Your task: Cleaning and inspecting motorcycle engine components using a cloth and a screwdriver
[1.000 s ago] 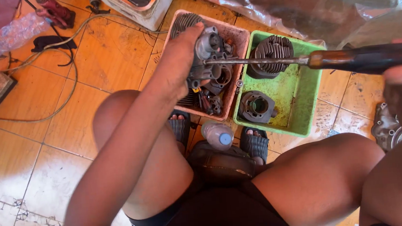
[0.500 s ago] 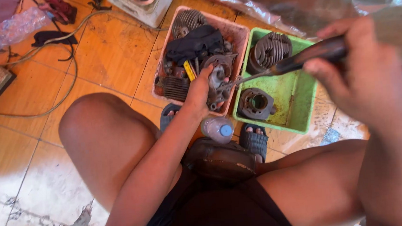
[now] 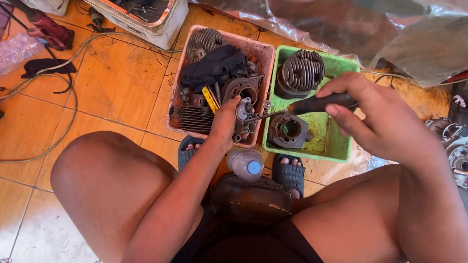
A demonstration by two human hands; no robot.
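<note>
Now both hands meet over the pink parts tray [image 3: 259,50].
Right hand [image 3: 374,116] fingers curl tight round a black-handled screwdriver [image 3: 304,107], tip pointing nine o'clock; left hand [image 3: 225,120] fingers reach into the engine parts [image 3: 236,92], grip hidden.

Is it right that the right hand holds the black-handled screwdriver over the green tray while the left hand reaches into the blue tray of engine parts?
Not quite. In the head view the left hand reaches into a pink tray, not a blue one. The right hand does hold the black-handled screwdriver over the green tray.
</note>
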